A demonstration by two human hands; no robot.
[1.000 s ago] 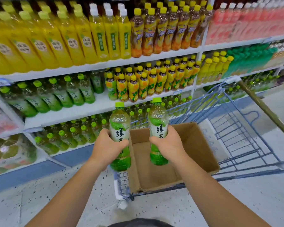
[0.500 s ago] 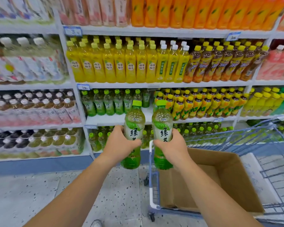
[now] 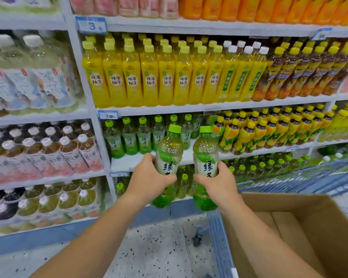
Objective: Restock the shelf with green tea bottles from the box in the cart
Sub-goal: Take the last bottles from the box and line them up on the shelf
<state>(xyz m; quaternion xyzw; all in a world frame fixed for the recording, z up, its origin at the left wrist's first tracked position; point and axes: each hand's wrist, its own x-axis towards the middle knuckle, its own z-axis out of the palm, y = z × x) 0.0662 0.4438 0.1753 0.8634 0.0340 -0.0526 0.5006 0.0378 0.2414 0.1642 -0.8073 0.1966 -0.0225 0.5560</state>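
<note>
My left hand (image 3: 149, 181) grips one upright green tea bottle (image 3: 169, 155) with a green cap. My right hand (image 3: 219, 185) grips a second green tea bottle (image 3: 206, 155) beside it. Both bottles hang in front of the white shelf (image 3: 133, 162), just before its bare front strip. Behind that strip stands a row of green tea bottles (image 3: 129, 137). The brown cardboard box (image 3: 289, 203) sits in the blue cart (image 3: 219, 235) at lower right; what shows of its inside holds no bottles.
Yellow drink bottles (image 3: 149, 77) fill the shelf above. Yellow-capped dark bottles (image 3: 269, 131) stand right of the green tea. More green bottles (image 3: 269, 167) line the shelf below. White-capped bottles (image 3: 48, 153) fill the left bay. Speckled floor (image 3: 153, 247) lies under my arms.
Both hands have carried the bottles away from the box and up toward the green tea shelf. The view has turned left and closer to the shelves.
</note>
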